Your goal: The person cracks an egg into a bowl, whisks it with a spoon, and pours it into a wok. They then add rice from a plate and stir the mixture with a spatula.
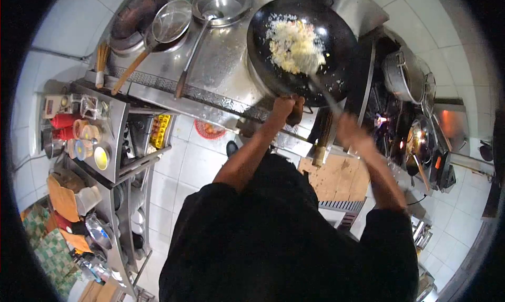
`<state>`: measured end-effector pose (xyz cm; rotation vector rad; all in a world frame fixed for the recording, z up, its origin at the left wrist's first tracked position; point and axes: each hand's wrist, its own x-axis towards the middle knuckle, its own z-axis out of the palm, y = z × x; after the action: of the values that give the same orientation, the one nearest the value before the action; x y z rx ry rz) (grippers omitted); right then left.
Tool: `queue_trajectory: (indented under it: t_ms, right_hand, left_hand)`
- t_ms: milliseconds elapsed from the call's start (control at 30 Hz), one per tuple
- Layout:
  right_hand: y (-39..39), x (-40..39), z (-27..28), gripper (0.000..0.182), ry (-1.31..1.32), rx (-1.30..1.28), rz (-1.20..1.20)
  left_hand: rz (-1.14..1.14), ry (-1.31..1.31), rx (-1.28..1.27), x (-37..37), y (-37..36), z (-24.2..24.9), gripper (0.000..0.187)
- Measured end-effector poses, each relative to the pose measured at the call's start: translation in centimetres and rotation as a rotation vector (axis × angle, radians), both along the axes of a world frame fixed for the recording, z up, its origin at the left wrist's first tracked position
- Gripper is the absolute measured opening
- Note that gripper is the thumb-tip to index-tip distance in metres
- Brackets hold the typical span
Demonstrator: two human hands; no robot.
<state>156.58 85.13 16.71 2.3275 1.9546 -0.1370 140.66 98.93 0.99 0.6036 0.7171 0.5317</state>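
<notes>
A large black wok (336,52) sits tilted on the steel stove top, holding fried rice (292,44) with yellow, egg-like bits and small pink pieces. At the wok's near rim, my left hand (284,107) is closed around its handle, beside a dark brown piece (297,111) that may be a cloth or part of that handle. My right hand (355,135), blurred by motion, grips a long-handled stirring utensil (327,96). The utensil's head is in the rice; blur hides whether it is a ladle or a spatula.
Left on the counter are a wire strainer (172,21), a ladle (192,57) and a metal basin (223,4). A bamboo brush (322,144) lies near my right arm. To the right, a flame (381,121) burns near a pot (402,76) and a pan (419,136). Shelves (118,144) stand left.
</notes>
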Motion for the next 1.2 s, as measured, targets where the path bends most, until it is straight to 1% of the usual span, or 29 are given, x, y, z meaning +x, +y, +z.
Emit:
queue_trajectory:
  t_ms: [67,100,133,200,233,267,300,333,367,400,433,467,533,600,667,700,767,800,867,900,933,967,1000,1033,1067,1133,1167,1200]
  right_hand:
    - [-1.9,-2.8,-0.3,0.05,0.325,-0.347,-0.301]
    - [-0.7,-2.1,1.5,0.052,0.56,-0.409,-0.239]
    - [0.2,-1.1,4.1,0.056,0.67,-0.487,-0.604]
    - [2.3,1.6,5.3,0.059,0.731,-0.494,-0.629]
    - [3.6,1.7,5.4,0.057,0.656,-0.446,-0.556]
    - [4.6,1.2,5.0,0.056,0.583,-0.403,-0.488]
    - [5.1,0.4,3.5,0.053,0.493,-0.336,-0.466]
    - [5.4,-0.4,1.4,0.051,0.401,-0.267,-0.441]
    - [5.3,-0.5,-1.0,0.051,0.406,-0.274,-0.453]
    - [4.9,-0.8,-3.7,0.049,0.275,-0.178,-0.301]
    - [4.6,-1.2,-5.3,0.048,0.146,-0.079,-0.158]
    - [4.8,-1.6,-5.0,0.048,0.151,-0.085,-0.176]
    - [5.6,-1.9,-3.2,0.047,0.171,-0.198,-0.326]
    - [5.3,-1.5,-3.7,0.047,0.187,-0.178,-0.314]
    - [5.2,-1.5,-3.7,0.048,0.213,-0.175,-0.363]
    - [5.4,-1.6,-2.7,0.048,0.205,-0.161,-0.367]
    - [5.2,-2.2,-0.5,0.048,0.335,-0.153,-0.374]
    - [4.7,-2.9,0.6,0.048,0.331,-0.142,-0.367]
    - [3.6,-4.5,2.0,0.046,0.374,-0.086,-0.332]
    - [3.6,-4.7,1.1,0.043,0.389,-0.016,-0.344]
    - [4.4,-4.9,0.8,0.043,0.389,-0.013,-0.331]
    - [5.6,-5.2,0.4,0.042,0.368,-0.003,-0.362]
    - [6.8,-5.2,-0.2,0.041,0.348,0.004,-0.393]
    - [7.9,-4.6,-2.4,0.039,0.308,0.02,-0.367]
    - [7.9,-4.5,-3.7,0.039,0.312,0.013,-0.35]
    - [6.7,-4.2,-6.9,0.038,0.19,0.047,-0.149]
    - [4.2,-1.2,-12.1,0.038,0.072,0.138,0.062]
    - [4.3,-0.2,-12.0,0.038,0.076,0.143,0.068]
  left_hand:
    - [0.059,0.192,-0.053,0.1,-0.9,0.6,0.015]
    - [0.104,0.13,-0.112,0.6,-1.0,-0.8,0.016]
    - [0.102,0.136,-0.117,0.8,-1.0,-2.4,0.016]
    - [-0.023,0.101,-0.073,1.0,-0.6,-3.4,0.028]
    - [-0.032,0.108,-0.074,0.6,-0.5,-2.0,0.028]
    - [0.0,0.177,-0.057,0.0,-0.6,0.5,0.028]
    - [0.03,0.247,-0.045,-0.5,-1.1,1.8,0.027]
    - [0.017,0.254,-0.054,-0.5,-1.4,0.9,0.027]
    - [0.029,0.181,-0.02,-0.1,-1.2,-0.5,0.026]
    - [0.039,0.11,0.014,0.1,-1.1,-1.5,0.025]
    - [0.051,0.095,-0.053,0.0,-1.1,-1.6,0.025]
    - [0.032,0.101,-0.059,0.0,-1.0,-1.5,0.025]
    - [-0.071,0.183,-0.031,-0.1,-0.5,-0.8,0.026]
    - [-0.086,0.199,-0.006,-0.3,-0.8,-1.0,0.027]
    - [-0.018,0.334,0.026,0.2,-0.8,-2.1,0.029]
    - [-0.02,0.324,0.039,0.5,-0.8,-3.3,0.029]
    - [-0.033,0.126,0.13,0.4,-0.9,-4.9,0.03]
    - [0.055,-0.095,0.201,-0.4,-1.6,-4.2,0.03]
    - [-0.008,0.013,0.014,-0.4,-1.3,-3.1,0.028]
    - [-0.03,-0.028,-0.029,-0.6,-0.9,-2.9,0.025]
    - [-0.019,-0.029,-0.023,-0.4,-0.7,-2.7,0.025]
    - [-0.009,0.055,0.034,-0.1,-0.7,-2.4,0.025]
    - [0.001,0.142,0.087,-0.3,-0.6,-0.7,0.024]
    - [-0.022,0.161,0.042,-0.8,-0.8,0.9,0.024]
    - [-0.004,0.166,0.037,-0.7,-0.6,0.7,0.024]
    - [-0.018,0.101,0.041,-0.6,-0.8,-1.2,0.018]
    - [0.051,0.117,0.124,-0.1,-0.9,-2.0,0.019]
    - [0.057,0.12,0.128,0.0,-0.5,-1.6,0.019]
